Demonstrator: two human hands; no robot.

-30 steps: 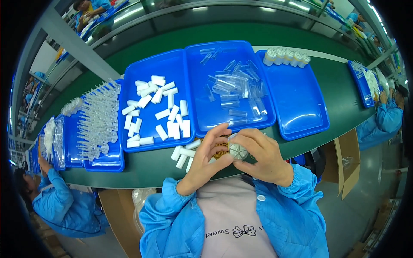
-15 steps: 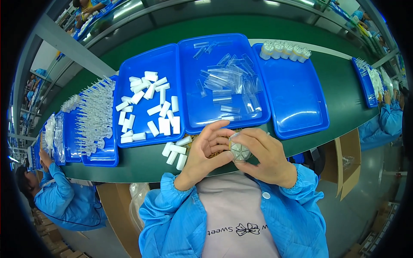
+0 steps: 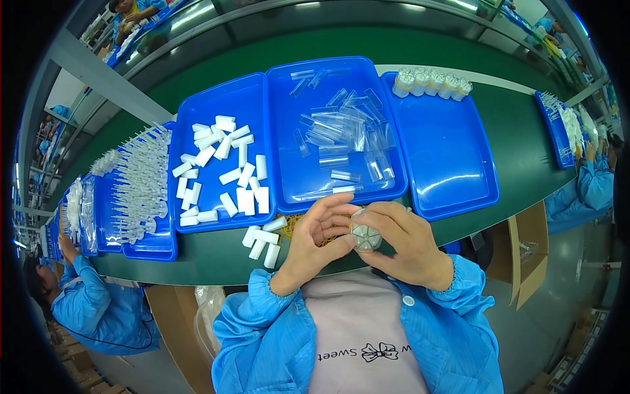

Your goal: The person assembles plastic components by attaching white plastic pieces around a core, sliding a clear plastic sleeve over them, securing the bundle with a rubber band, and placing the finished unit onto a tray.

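Between my hands, in front of my chest, is a round bundle of wedge-shaped, translucent pieces [image 3: 365, 239], its segmented end facing up. My right hand [image 3: 412, 249] is closed around its right side, fingers over the far side and thumb on the near edge. My left hand [image 3: 314, 244] has its thumb and fingertips against the left side, the other fingers loosely curled. Just beyond my left hand lies a heap of yellow rubber bands [image 3: 293, 224], partly hidden by the hands. Several loose white blocks [image 3: 263, 241] lie on the green table to its left.
Blue trays line the table: one with white blocks [image 3: 244, 156], one with clear plastic pieces [image 3: 354, 121], one with banded bundles [image 3: 433, 83] at its far end. Clear nozzle-like parts [image 3: 139, 180] fill a left tray. A co-worker [image 3: 92, 299] sits left; an open carton [image 3: 528, 256] stands right.
The view has shifted slightly, so the trays appear a little further left and lower. Both hands remain on the bundle with almost the same grip.
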